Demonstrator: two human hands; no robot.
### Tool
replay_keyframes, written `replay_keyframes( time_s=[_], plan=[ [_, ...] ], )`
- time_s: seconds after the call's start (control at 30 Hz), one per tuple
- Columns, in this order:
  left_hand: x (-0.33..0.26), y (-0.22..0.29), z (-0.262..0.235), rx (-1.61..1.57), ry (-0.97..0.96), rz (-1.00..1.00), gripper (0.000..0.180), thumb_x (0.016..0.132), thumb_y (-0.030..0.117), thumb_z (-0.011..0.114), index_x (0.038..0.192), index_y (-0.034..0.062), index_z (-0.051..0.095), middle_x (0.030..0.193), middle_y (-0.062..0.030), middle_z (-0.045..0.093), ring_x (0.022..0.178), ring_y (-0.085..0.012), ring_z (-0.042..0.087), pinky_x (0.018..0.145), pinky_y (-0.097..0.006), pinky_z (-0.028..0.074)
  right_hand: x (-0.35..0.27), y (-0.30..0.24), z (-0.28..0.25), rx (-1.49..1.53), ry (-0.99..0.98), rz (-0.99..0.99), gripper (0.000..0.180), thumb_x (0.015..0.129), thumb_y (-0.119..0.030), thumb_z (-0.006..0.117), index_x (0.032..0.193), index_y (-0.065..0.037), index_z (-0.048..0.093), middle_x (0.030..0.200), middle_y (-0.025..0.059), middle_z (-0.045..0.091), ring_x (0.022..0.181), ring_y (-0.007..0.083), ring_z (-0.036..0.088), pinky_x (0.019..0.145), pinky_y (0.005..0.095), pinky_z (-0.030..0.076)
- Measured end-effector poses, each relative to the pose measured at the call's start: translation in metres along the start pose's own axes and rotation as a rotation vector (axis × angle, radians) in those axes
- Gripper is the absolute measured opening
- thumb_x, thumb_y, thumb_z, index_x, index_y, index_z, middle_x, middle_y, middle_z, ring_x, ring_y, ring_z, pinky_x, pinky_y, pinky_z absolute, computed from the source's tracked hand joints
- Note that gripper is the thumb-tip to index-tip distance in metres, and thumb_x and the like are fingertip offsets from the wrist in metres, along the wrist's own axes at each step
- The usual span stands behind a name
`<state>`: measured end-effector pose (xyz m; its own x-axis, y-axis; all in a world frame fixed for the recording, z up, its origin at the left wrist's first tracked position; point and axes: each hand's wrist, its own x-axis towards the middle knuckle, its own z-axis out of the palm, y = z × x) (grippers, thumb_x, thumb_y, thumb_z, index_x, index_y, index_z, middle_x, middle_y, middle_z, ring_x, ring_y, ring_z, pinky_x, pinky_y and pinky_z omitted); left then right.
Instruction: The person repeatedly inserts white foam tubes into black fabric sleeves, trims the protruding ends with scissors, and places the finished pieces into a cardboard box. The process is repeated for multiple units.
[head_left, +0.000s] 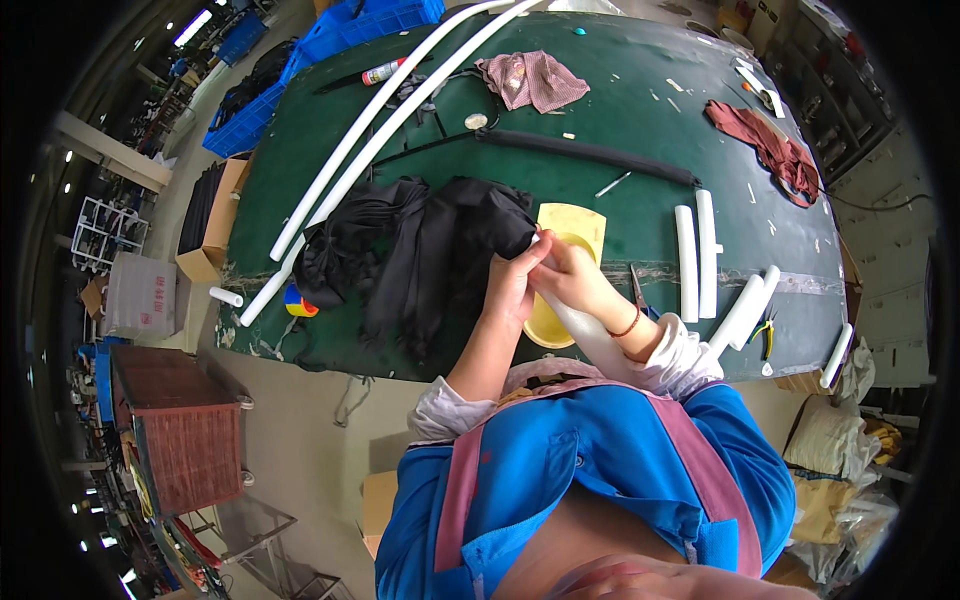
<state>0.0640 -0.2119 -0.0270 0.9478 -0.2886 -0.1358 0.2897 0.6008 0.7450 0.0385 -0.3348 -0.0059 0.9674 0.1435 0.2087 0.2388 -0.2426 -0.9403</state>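
Observation:
My left hand (515, 275) grips the edge of a black fabric sleeve (420, 250) that lies bunched on the green table (640, 120). My right hand (568, 275) holds a white foam tube (590, 335) whose upper end meets the fabric opening between both hands. The tube runs down toward my chest. A yellow bowl-like piece (572, 225) lies under and behind my hands.
Two long white tubes (380, 130) run diagonally across the table's left. Several short white tubes (700, 255) lie to the right, with a long black tube (590, 152), a pink checked cloth (532, 80), a dark red cloth (775, 150) and scissors (638, 290). Blue crates (340, 30) stand beyond.

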Motion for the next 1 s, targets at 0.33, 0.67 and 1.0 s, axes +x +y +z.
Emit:
replay_keyframes(
  time_s=[0.33, 0.67, 1.0],
  plan=[
    [-0.037, 0.053, 0.004, -0.068, 0.108, 0.154, 0.02, 0.079, 0.004, 0.071, 0.097, 0.0017, 0.062, 0.091, -0.0074, 0.065, 0.086, -0.0184, 0.064, 0.079, -0.031, 0.051, 0.012, -0.031, 0.037, -0.093, -0.112, 0.019, 0.031, 0.077, -0.023, 0.067, 0.079, 0.006, 0.057, 0.063, 0.0166, 0.055, 0.057, 0.0192, 0.057, 0.051, 0.0368, 0.043],
    [-0.056, 0.099, -0.055, -0.12, 0.185, 0.253, 0.024, 0.083, 0.022, 0.071, 0.093, 0.0035, 0.059, 0.086, -0.0056, 0.062, 0.076, -0.0176, 0.062, 0.072, -0.034, 0.054, -0.045, -0.052, 0.047, -0.131, -0.386, 0.029, 0.04, 0.082, -0.033, 0.068, 0.095, 0.003, 0.06, 0.076, 0.0182, 0.062, 0.072, 0.0246, 0.063, 0.064, 0.0364, 0.048],
    [-0.073, 0.134, -0.057, -0.25, 0.113, 0.342, 0.051, 0.09, 0.042, 0.059, 0.116, -0.0014, 0.052, 0.111, -0.013, 0.062, 0.099, -0.0213, 0.06, 0.086, -0.039, 0.05, -0.043, -0.074, 0.072, -0.132, -0.337, -0.079, 0.04, 0.082, -0.034, 0.068, 0.083, 0.005, 0.059, 0.068, 0.023, 0.059, 0.064, 0.0358, 0.063, 0.059, 0.0404, 0.047]
  ],
)
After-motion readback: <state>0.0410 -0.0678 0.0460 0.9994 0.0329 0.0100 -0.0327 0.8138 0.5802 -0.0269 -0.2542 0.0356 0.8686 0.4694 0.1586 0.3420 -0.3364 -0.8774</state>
